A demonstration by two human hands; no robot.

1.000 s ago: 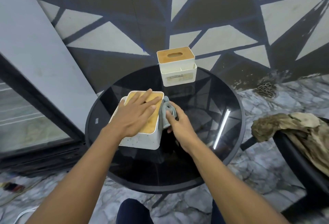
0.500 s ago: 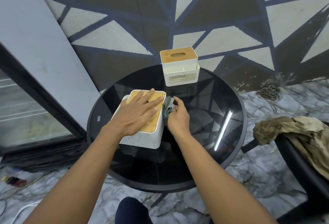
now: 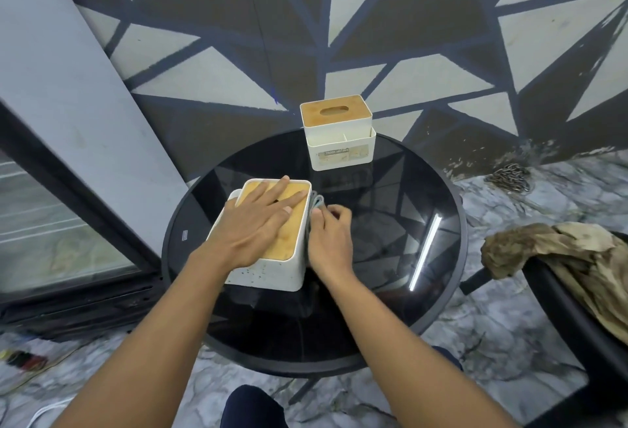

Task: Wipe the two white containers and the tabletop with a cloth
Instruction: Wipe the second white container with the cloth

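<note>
A white container with a wooden lid (image 3: pixel 272 271) sits on the left of the round black glass tabletop (image 3: pixel 380 223). My left hand (image 3: pixel 258 223) lies flat on its lid with fingers spread. My right hand (image 3: pixel 328 240) grips a grey-blue cloth (image 3: pixel 316 202) and holds it against the container's right side; most of the cloth is hidden by the hand. A second white container with a slotted wooden lid (image 3: pixel 339 135) stands at the table's far edge, apart from both hands.
A dark chair (image 3: pixel 557 312) draped with a crumpled brown cloth (image 3: pixel 571 257) stands at the right. A patterned wall is close behind the table, a dark-framed glass door (image 3: pixel 51 230) at the left. A chain (image 3: pixel 508 177) lies on the marble floor.
My right hand has slid the cloth away from me along the container's right side. My left hand has stayed flat on the lid.
</note>
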